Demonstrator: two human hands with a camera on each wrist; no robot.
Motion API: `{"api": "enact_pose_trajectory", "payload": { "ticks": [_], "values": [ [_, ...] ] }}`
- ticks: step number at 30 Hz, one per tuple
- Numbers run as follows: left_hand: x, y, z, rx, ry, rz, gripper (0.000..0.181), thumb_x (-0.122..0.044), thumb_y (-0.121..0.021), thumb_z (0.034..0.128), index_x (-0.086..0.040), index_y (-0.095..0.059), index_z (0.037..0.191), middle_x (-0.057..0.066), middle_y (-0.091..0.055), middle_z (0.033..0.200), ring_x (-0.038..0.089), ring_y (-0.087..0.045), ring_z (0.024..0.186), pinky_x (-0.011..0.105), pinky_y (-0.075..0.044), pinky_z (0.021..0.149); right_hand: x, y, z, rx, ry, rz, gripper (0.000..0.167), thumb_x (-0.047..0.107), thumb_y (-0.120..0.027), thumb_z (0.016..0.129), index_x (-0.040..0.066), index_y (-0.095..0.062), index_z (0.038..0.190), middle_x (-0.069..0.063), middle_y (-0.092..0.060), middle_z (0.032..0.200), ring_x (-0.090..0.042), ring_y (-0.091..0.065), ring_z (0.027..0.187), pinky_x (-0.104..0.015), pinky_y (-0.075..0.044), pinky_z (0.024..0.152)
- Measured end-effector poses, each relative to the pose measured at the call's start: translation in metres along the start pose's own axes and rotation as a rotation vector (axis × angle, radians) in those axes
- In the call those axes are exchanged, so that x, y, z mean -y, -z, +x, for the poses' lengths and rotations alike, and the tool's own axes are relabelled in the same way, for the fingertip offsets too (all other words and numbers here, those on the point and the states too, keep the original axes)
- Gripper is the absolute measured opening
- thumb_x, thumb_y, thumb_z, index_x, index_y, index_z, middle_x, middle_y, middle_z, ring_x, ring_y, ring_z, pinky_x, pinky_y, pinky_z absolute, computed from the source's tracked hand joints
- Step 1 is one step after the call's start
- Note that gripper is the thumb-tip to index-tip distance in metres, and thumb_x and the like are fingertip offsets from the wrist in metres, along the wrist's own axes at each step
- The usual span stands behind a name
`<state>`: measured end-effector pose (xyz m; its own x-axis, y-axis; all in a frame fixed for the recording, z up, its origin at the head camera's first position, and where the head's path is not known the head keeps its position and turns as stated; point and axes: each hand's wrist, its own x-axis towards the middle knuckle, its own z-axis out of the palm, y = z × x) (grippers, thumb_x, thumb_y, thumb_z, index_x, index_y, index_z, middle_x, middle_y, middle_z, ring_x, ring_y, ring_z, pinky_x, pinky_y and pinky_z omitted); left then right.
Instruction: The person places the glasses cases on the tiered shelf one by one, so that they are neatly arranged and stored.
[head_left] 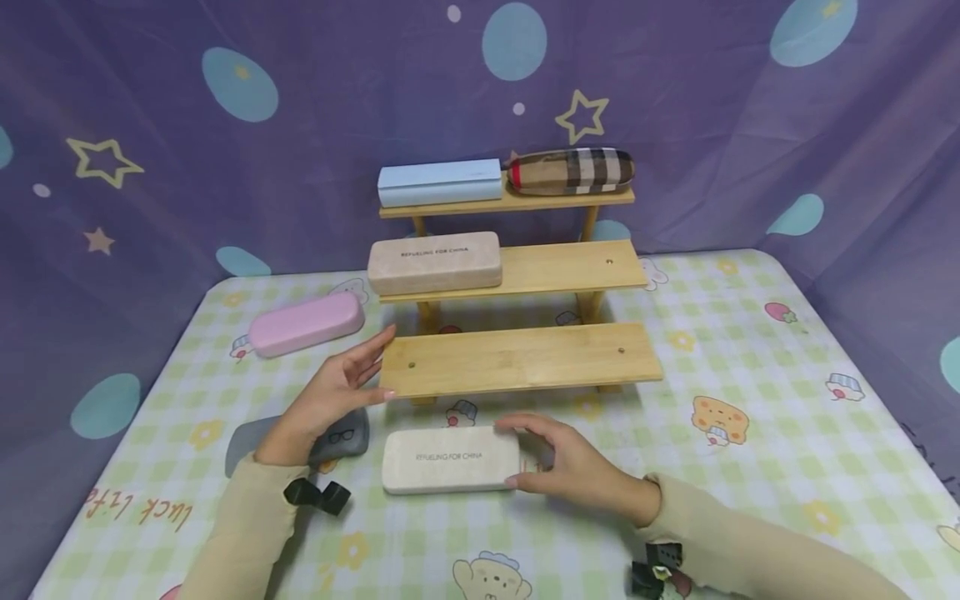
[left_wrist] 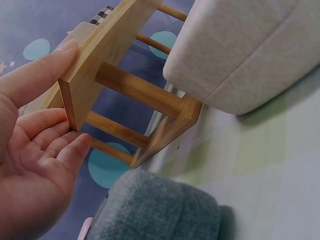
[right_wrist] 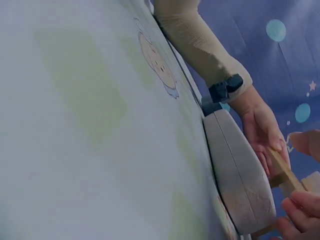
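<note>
1. The cloth-covered surface (head_left: 735,325) spreads across the lower half of the frame. Cloth may drag, so lifting should serve better than sliding.
2. The wooden rack (head_left: 555,271) stands at upper centre, its two upper levels loaded. Bracing it seems wise, as a knock could shift that load.
3. Its bottom shelf (head_left: 517,363), mid-frame, is bare. Even pressure at the left end should keep the rack from twisting.
4. The left grip (head_left: 330,400), left of centre, holds that end, thumb at the front edge and fingers towards the rear one. Light, steady force is probably enough.
5. The right grip (head_left: 573,467), right of lower centre, is spread and not clasping; the right wrist view shows its thumb clear. Whether a fingertip touches, I cannot tell. Closing evenly on both long sides would be best.
6. The white case (head_left: 452,460) lies flat at lower centre, just in front of the shelf. Held only by its right end, it would likely dip leftward; a hold nearer its middle is safer.
7. Its lettering (head_left: 449,457) faces up, a handy guide for keeping the lid level.
</note>
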<state>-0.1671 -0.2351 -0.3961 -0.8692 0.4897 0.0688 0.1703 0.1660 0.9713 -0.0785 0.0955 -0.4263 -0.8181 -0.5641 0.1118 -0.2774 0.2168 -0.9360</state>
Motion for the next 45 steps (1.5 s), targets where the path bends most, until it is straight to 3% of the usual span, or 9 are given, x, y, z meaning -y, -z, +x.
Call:
{"api": "enact_pose_trajectory", "payload": {
  "ticks": [6, 12, 15, 20, 29, 37, 45],
  "values": [
    [0.000, 0.001, 0.000, 0.001, 0.004, 0.003, 0.082, 0.005, -0.071, 0.0789, 0.001, -0.026, 0.147, 0.013, -0.021, 0.155, 0.023, -0.017, 0.142, 0.012, -0.031, 0.105, -0.008, -0.004, 0.009, 0.031, -0.075, 0.062, 0.071, 0.020, -0.081, 0.073, 0.004, -0.049, 0.134, -0.010, -0.048, 0.138, -0.027, -0.041, 0.130, -0.031, -0.030, 0.110],
    [-0.001, 0.000, 0.001, 0.003, 0.000, -0.002, 0.083, 0.004, -0.072, 0.0787, 0.001, -0.026, 0.147, 0.014, -0.021, 0.155, 0.023, -0.017, 0.142, 0.012, -0.030, 0.105, -0.011, -0.012, 0.012, 0.080, -0.112, 0.132, 0.081, 0.014, -0.081, 0.072, 0.004, -0.039, 0.141, -0.013, -0.041, 0.139, -0.026, -0.045, 0.116, -0.024, -0.042, 0.093],
    [-0.001, 0.000, 0.000, 0.002, 0.000, -0.001, 0.082, 0.005, -0.071, 0.0786, 0.002, -0.026, 0.147, 0.014, -0.021, 0.155, 0.024, -0.017, 0.142, 0.012, -0.030, 0.105, -0.012, -0.016, 0.013, 0.088, -0.112, 0.108, 0.085, 0.012, -0.081, 0.072, 0.006, -0.036, 0.143, -0.012, -0.042, 0.136, -0.023, -0.046, 0.111, -0.024, -0.043, 0.090],
    [0.000, 0.000, 0.000, 0.005, -0.003, -0.001, 0.082, 0.005, -0.071, 0.0790, 0.002, -0.025, 0.147, 0.014, -0.020, 0.155, 0.024, -0.017, 0.143, 0.012, -0.030, 0.105, -0.012, -0.020, 0.015, 0.070, -0.115, 0.041, 0.089, 0.013, -0.084, 0.069, 0.009, -0.035, 0.144, -0.007, -0.044, 0.134, -0.022, -0.045, 0.116, -0.029, -0.036, 0.099],
    [0.002, 0.001, 0.000, 0.001, 0.011, 0.007, 0.082, 0.003, -0.071, 0.0800, -0.004, -0.027, 0.148, 0.009, -0.022, 0.155, 0.022, -0.017, 0.143, 0.013, -0.030, 0.106, -0.013, -0.021, 0.016, 0.040, -0.118, -0.021, 0.092, 0.010, -0.086, 0.066, 0.007, -0.037, 0.143, -0.006, -0.046, 0.136, -0.022, -0.047, 0.118, -0.036, -0.037, 0.103],
    [0.000, 0.001, -0.002, -0.007, 0.010, 0.008, 0.082, 0.004, -0.071, 0.0793, -0.002, -0.027, 0.148, 0.016, -0.020, 0.154, 0.024, -0.017, 0.143, 0.012, -0.030, 0.106, -0.013, -0.022, 0.016, 0.008, -0.112, -0.024, 0.086, 0.009, -0.087, 0.064, 0.007, -0.044, 0.138, -0.004, -0.053, 0.128, -0.019, -0.053, 0.108, -0.026, -0.044, 0.092],
    [0.002, 0.001, -0.001, 0.003, -0.006, 0.001, 0.082, 0.004, -0.071, 0.0792, -0.002, -0.027, 0.148, 0.014, -0.021, 0.154, 0.022, -0.017, 0.143, 0.013, -0.030, 0.106, -0.015, -0.020, 0.014, -0.028, -0.122, -0.011, 0.081, 0.011, -0.088, 0.062, 0.009, -0.051, 0.134, -0.004, -0.057, 0.124, -0.018, -0.054, 0.104, -0.026, -0.044, 0.090]
  ]
}}
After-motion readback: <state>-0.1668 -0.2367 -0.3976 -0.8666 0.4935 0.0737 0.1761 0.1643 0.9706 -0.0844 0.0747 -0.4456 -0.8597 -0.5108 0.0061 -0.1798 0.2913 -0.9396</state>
